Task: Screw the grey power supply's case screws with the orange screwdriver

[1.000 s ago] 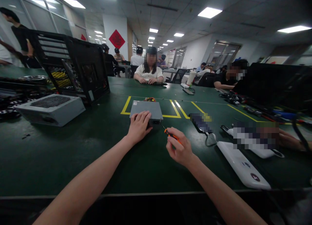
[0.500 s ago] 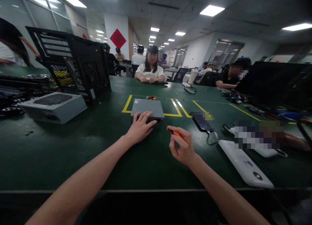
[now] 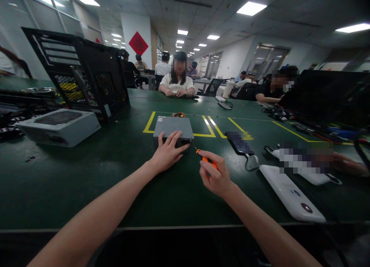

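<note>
A grey metal power supply box lies on the green table, with a bundle of coloured wires behind it. My left hand rests on its near edge and front face, fingers spread. My right hand is closed around an orange and black screwdriver. Its thin shaft points up and left to the box's near right corner; whether the tip touches is too small to tell.
At the left stand a black computer case and another grey power supply. To the right lie a phone, a white power bank and cables. A person sits across the table; another person's hand is at the right edge.
The view has shifted slightly. My left hand's thumb lies a little further right along the box's front. The screwdriver remains in my right hand near the same corner.
</note>
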### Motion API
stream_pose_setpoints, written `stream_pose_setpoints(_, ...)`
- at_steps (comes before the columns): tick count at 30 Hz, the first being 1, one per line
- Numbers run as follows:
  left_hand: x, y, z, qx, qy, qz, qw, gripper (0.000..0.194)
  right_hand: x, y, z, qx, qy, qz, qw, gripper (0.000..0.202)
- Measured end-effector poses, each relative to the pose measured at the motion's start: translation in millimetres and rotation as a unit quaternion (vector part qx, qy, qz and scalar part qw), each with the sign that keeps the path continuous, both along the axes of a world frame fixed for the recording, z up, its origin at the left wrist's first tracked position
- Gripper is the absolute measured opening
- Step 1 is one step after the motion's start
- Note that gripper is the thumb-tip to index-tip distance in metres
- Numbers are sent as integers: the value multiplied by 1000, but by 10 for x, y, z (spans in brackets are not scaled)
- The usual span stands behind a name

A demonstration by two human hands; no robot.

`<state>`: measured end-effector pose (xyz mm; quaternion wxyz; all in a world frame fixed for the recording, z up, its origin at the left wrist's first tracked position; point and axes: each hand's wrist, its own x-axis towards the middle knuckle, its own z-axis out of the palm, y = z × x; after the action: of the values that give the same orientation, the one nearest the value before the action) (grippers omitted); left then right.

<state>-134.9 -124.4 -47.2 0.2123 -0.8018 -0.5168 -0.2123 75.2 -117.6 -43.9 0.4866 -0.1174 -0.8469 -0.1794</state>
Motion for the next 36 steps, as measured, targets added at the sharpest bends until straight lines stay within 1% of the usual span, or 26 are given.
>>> stream_pose_setpoints(2,3,0,-1,0,2,3,1000,46,-3,-2,2,-4,12,-4,1000,45)
stream_pose_setpoints(5,7,2,3,-1,-3,2,1000,47,-3,-5,5,7,2,-15,1000,41)
stream_pose_setpoints(9,13,3,8,0,-4,4,1000,47,0,-10,2,-6,12,-12,1000,42)
stream_pose_setpoints(13,17,7,3,3,0,9,1000,48,4,-14,4,13,2,-34,999,41)
stream_pose_setpoints(16,21,11,-4,7,-2,10,1000,49,5,-12,1,-14,21,-27,999,46)
stream_pose_setpoints(21,26,19,-17,12,-5,10,1000,48,14,11,-23,-18,41,-60,997,46)
stream_pose_setpoints(24,27,22,-22,12,0,12,1000,47,19,20,-33,-34,42,-42,998,50)
stream_pose_setpoints(26,27,24,-24,14,-1,12,1000,48,22,21,-34,-35,39,-42,998,53)
stream_pose_setpoints(29,27,27,-26,18,-4,11,1000,48,27,18,-30,-25,32,-50,998,52)
stream_pose_setpoints(32,28,30,-27,19,0,13,1000,48,28,14,-20,-30,27,-36,999,53)
stream_pose_setpoints(36,28,33,-27,19,4,16,1000,47,25,9,-8,-2,13,-31,999,50)
